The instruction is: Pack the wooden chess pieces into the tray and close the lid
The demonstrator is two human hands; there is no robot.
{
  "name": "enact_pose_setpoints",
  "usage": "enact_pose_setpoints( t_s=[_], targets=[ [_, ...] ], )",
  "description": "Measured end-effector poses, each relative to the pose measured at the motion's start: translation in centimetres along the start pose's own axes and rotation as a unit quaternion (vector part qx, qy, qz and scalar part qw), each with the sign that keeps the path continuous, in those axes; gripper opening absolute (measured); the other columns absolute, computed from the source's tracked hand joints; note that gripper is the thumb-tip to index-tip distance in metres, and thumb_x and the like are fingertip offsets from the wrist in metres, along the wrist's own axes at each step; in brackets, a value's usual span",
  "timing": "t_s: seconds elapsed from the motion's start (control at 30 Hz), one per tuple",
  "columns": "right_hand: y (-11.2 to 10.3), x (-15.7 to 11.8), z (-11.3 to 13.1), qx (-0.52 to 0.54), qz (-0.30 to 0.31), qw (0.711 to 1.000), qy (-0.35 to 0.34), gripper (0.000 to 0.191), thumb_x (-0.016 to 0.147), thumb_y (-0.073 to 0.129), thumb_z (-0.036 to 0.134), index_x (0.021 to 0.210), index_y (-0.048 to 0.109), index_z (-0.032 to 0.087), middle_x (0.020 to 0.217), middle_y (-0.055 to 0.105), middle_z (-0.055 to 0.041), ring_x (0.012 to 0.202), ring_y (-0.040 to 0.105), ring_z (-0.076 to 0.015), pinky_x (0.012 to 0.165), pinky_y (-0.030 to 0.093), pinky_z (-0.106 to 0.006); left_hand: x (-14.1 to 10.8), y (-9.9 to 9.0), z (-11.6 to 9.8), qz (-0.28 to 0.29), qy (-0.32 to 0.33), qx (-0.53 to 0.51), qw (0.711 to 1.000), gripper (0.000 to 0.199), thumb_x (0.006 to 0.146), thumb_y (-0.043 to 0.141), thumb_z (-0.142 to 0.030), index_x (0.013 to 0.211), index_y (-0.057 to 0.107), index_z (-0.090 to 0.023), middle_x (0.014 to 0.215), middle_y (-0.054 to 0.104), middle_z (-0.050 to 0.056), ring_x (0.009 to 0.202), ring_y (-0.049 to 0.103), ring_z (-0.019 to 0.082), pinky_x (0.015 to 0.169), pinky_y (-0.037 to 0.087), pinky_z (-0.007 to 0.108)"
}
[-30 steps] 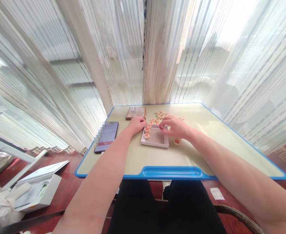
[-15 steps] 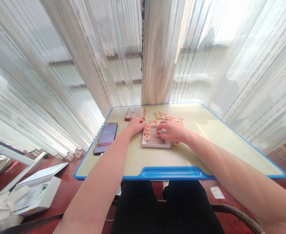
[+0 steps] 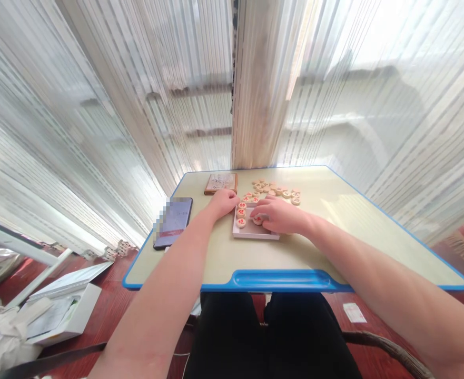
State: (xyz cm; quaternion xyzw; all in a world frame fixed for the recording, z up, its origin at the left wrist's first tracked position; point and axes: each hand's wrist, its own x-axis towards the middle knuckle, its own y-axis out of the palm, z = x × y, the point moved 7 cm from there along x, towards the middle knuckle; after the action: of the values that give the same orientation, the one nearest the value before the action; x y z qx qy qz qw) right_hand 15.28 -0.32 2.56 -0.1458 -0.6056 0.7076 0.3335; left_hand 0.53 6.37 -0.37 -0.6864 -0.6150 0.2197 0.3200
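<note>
On pale tabletop (image 3: 374,231), before us, shallow tray (image 3: 255,236). Inside it, our right hand (image 3: 281,214), fingers half-curled, pinches red-marked disc (image 3: 257,220), right of disc column (image 3: 241,213). Our left hand (image 3: 223,202) curls by tray's far-left corner; cannot tell its hold. Best we keep disc flat, release gently, nudge no neighbours.

Black trousers (image 3: 227,342) are worn; 2 forearms (image 3: 172,268) are bare.

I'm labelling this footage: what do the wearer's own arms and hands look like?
The left hand and right hand are ungloved. Both arms are bare as far as they show: no sleeve, watch or bracelet is visible. Rings cannot be made out.
</note>
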Motion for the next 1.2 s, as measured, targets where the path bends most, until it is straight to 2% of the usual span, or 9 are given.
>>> enact_pose_setpoints(
  t_s=[0.13, 0.2, 0.3, 0.4, 0.5, 0.63, 0.83, 1.03, 1.2],
  targets=[
    [-0.7, -0.1, -0.1, -0.007, -0.036, 0.999, 0.032, 0.034, 0.076, 0.056, 0.029, 0.108, 0.064, 0.021, 0.097, 0.066, -0.0067, 0.090, 0.055, -0.0222, 0.077, 0.044, -0.033, 0.1, -0.1, -0.3, -0.003, 0.011, 0.016, 1.000, 0.014, 0.067, 0.050, -0.027, 0.060, 0.055, -0.016, 0.053, 0.052, -0.002, 0.053, 0.045, 0.012, 0.051, 0.031, 0.025],
    [-0.8, -0.1, -0.1, -0.027, -0.027, 0.998, 0.049, 0.029, 0.075, 0.058, 0.033, 0.099, 0.067, 0.020, 0.089, 0.067, -0.0063, 0.087, 0.055, -0.0225, 0.074, 0.043, -0.032, 0.1, -0.1, -0.3, -0.001, 0.007, 0.017, 1.000, 0.014, 0.067, 0.050, -0.026, 0.059, 0.054, -0.016, 0.053, 0.052, -0.002, 0.053, 0.045, 0.012, 0.050, 0.031, 0.025],
    [-0.5, -0.1, -0.1, -0.056, 0.004, 0.996, 0.064, 0.017, 0.073, 0.059, 0.031, 0.084, 0.069, 0.023, 0.077, 0.067, -0.0036, 0.081, 0.055, -0.0216, 0.066, 0.041, -0.030, 0.0, -0.1, -0.2, 0.000, 0.001, 0.013, 1.000, 0.014, 0.068, 0.052, -0.027, 0.058, 0.053, -0.017, 0.052, 0.053, -0.002, 0.051, 0.045, 0.012, 0.048, 0.031, 0.025],
    [-0.4, 0.0, -0.2, -0.056, -0.003, 0.995, 0.078, 0.015, 0.074, 0.059, 0.030, 0.083, 0.070, 0.024, 0.075, 0.068, -0.0025, 0.079, 0.056, -0.0200, 0.062, 0.040, -0.028, -0.1, 0.0, 0.0, 0.016, -0.022, -0.009, 1.000, 0.013, 0.067, 0.054, -0.027, 0.059, 0.053, -0.017, 0.050, 0.053, -0.001, 0.047, 0.046, 0.011, 0.046, 0.033, 0.024],
    [-0.8, 0.1, 0.5, -0.042, -0.041, 0.997, 0.058, 0.015, 0.075, 0.060, 0.031, 0.085, 0.069, 0.023, 0.080, 0.068, -0.0030, 0.080, 0.056, -0.0190, 0.069, 0.041, -0.028, -0.3, 0.3, 0.2, 0.048, -0.048, -0.040, 0.997, 0.012, 0.066, 0.057, -0.025, 0.058, 0.052, -0.017, 0.049, 0.054, -0.001, 0.046, 0.050, 0.012, 0.045, 0.037, 0.023],
    [-0.8, 0.3, 2.0, -0.021, -0.069, 0.997, 0.005, 0.016, 0.077, 0.060, 0.029, 0.089, 0.068, 0.022, 0.086, 0.068, -0.0026, 0.081, 0.056, -0.0175, 0.073, 0.041, -0.028, -0.3, 0.3, 0.0, 0.052, -0.042, -0.046, 0.997, 0.013, 0.065, 0.058, -0.023, 0.056, 0.050, -0.017, 0.047, 0.053, -0.001, 0.045, 0.051, 0.012, 0.043, 0.039, 0.023],
    [-0.2, 0.5, 2.4, -0.007, -0.072, 0.997, 0.012, 0.023, 0.078, 0.062, 0.028, 0.099, 0.069, 0.022, 0.084, 0.069, -0.0035, 0.085, 0.059, -0.0190, 0.071, 0.041, -0.027, -0.1, 0.4, 0.1, 0.047, -0.029, -0.039, 0.998, 0.014, 0.066, 0.057, -0.025, 0.057, 0.049, -0.017, 0.047, 0.052, -0.001, 0.041, 0.047, 0.011, 0.042, 0.038, 0.023],
    [0.0, 0.6, 2.4, 0.005, -0.061, 0.998, 0.006, 0.014, 0.082, 0.059, 0.031, 0.082, 0.070, 0.022, 0.087, 0.069, -0.0045, 0.086, 0.061, -0.0184, 0.068, 0.042, -0.026, 0.0, 0.5, 0.2, 0.046, -0.022, -0.036, 0.998, 0.011, 0.066, 0.055, -0.024, 0.058, 0.051, -0.017, 0.050, 0.053, 0.000, 0.045, 0.050, 0.012, 0.044, 0.039, 0.024],
    [0.1, 0.6, 2.4, 0.001, -0.072, 0.997, 0.009, 0.018, 0.083, 0.057, 0.035, 0.084, 0.071, 0.023, 0.085, 0.069, -0.0049, 0.085, 0.061, -0.0186, 0.067, 0.042, -0.026, 0.0, 0.4, 0.2, 0.046, -0.020, -0.034, 0.998, 0.011, 0.067, 0.055, -0.024, 0.059, 0.051, -0.018, 0.050, 0.052, 0.000, 0.046, 0.050, 0.012, 0.046, 0.039, 0.025]
  ],
)
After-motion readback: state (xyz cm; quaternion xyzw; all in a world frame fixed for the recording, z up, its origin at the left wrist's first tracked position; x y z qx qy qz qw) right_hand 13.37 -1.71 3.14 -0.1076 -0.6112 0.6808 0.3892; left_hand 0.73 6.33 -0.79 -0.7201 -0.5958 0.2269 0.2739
